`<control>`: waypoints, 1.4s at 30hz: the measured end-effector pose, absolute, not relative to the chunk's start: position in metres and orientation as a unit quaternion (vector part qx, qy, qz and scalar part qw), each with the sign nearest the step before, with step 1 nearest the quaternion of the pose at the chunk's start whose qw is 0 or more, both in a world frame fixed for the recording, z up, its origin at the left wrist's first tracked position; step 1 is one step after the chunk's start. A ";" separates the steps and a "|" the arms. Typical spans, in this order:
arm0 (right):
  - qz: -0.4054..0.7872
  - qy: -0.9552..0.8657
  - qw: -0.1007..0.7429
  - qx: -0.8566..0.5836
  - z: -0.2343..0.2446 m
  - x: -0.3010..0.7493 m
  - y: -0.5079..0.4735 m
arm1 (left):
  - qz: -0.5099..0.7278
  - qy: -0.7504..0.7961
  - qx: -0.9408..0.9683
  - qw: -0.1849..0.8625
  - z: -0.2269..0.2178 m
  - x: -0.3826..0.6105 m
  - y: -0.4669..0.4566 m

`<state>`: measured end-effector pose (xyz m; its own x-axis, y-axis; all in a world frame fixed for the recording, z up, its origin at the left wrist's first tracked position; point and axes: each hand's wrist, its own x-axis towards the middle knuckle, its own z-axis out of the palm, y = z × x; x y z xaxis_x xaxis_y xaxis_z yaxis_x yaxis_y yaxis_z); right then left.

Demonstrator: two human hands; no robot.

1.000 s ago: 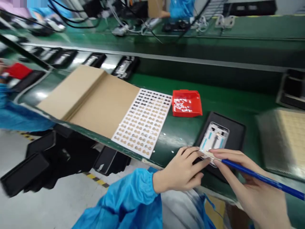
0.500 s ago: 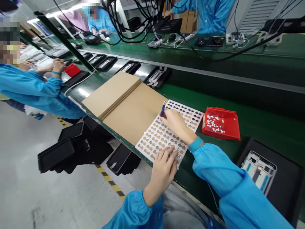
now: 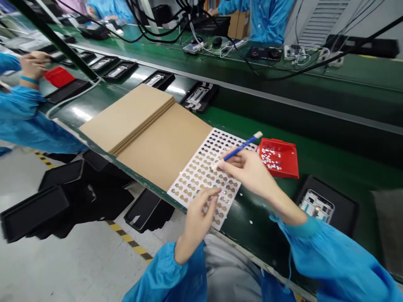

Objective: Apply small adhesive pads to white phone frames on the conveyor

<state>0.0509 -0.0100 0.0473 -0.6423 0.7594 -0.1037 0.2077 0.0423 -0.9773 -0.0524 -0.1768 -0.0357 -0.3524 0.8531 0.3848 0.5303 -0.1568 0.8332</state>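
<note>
Nearest me, my left hand (image 3: 197,216) has its fingertips bunched on the near part of the white die-cut sheet (image 3: 195,172), a flat grid of small tan tabs. I cannot tell whether they pinch one. My right hand (image 3: 252,174) is clamped on a thin blue stick (image 3: 238,149), tilted above the sheet. A shallow red plastic tray (image 3: 288,170) sits just beside the sheet's far corner. Smooth brown cardboard (image 3: 157,138) abuts its left edge, and bare green belt (image 3: 252,121) lies open beyond.

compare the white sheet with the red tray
The white sheet is flat and full of rows of holes; the red tray has raised walls and holds loose white bits. The sheet is larger than the tray. The left hand touches the sheet, not the tray. Both lie on the green bench.
</note>
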 end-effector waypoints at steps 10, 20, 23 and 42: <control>0.700 -0.414 0.323 -0.485 0.053 0.185 -0.105 | 0.639 0.474 0.484 0.365 0.004 0.011 -0.156; 0.517 -0.424 0.445 -0.596 0.039 0.250 -0.134 | 0.551 0.427 0.613 0.372 -0.014 0.061 -0.152; 0.341 -0.535 0.436 -0.639 0.037 0.277 -0.109 | 0.508 0.409 0.691 0.312 -0.027 0.066 -0.149; 0.132 -0.764 0.120 -0.620 0.029 0.304 -0.038 | 0.375 0.397 0.826 0.137 -0.053 0.078 -0.147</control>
